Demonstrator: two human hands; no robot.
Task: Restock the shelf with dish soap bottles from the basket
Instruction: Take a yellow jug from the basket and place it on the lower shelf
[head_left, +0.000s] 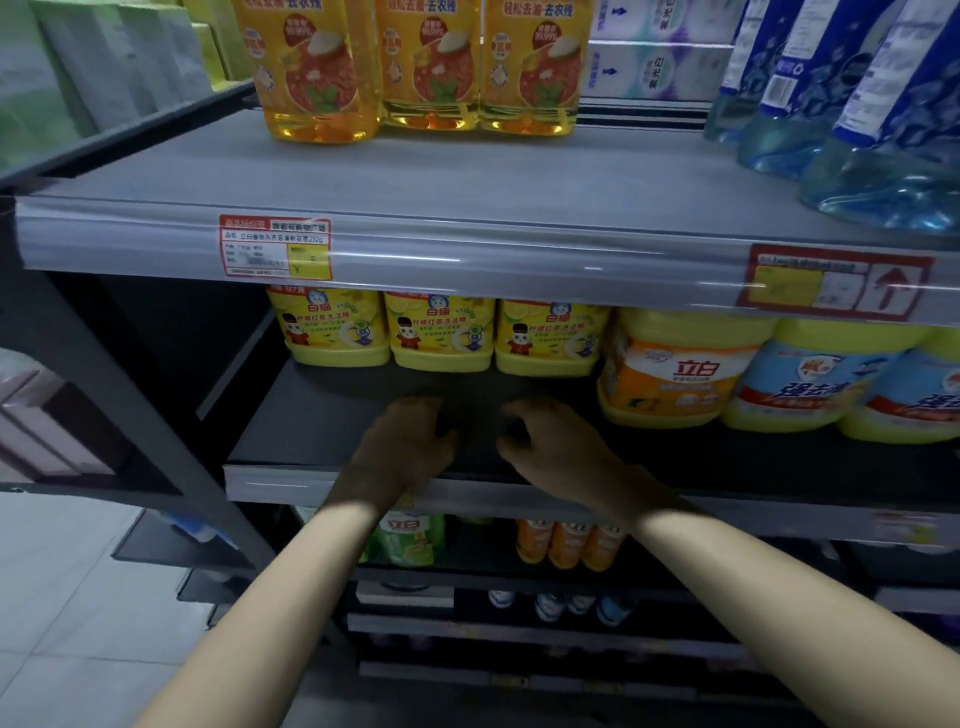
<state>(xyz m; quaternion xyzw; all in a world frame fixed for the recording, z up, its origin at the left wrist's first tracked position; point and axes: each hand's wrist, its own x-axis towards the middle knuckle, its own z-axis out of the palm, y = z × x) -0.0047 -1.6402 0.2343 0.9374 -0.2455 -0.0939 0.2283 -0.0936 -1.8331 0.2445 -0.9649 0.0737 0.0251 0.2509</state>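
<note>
Three yellow dish soap bottles (440, 332) stand in a row at the back of the dark middle shelf (311, 415). My left hand (402, 441) and my right hand (556, 441) reach over that shelf's front part, side by side, a short way in front of the bottles. Both hold nothing, with loosely curled fingers. The hands lie in shadow under the upper shelf. No basket is in view.
On the upper grey shelf (415, 176) stand three orange-yellow bottles (431, 62) and blue bottles (857, 104) at right. Larger yellow jugs (670, 369) fill the middle shelf's right side. Lower shelves hold small orange bottles (569, 543) and a green pouch (410, 538).
</note>
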